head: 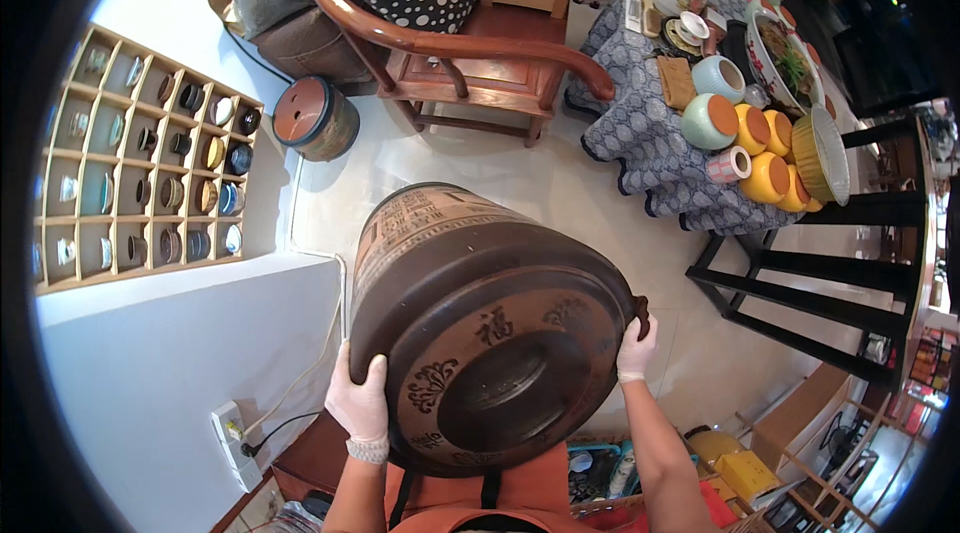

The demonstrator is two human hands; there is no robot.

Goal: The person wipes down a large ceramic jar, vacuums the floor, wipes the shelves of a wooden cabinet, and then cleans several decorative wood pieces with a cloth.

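A large dark-brown pottery jar (480,255) fills the middle of the view. Its domed lid (517,375), carved with floral motifs and a character, faces me, and the body leans away towards the chair. Lighter bands of carved writing run round the far part of the body. My left hand (358,398), in a whitish glove, grips the jar's left side near the rim with the thumb on top. Gloved likewise, my right hand (637,349) holds the small dark lug handle (641,315) on the right side. I cannot tell whether the jar's base touches the floor.
A wooden armchair (472,45) and a drum-shaped stool (316,118) stand beyond the jar. At right, a cloth-covered table (637,150) carries yellow and pale-green pots near a black stand (817,308). A cubbyhole shelf of cups (150,158) and a power strip (236,447) are at left.
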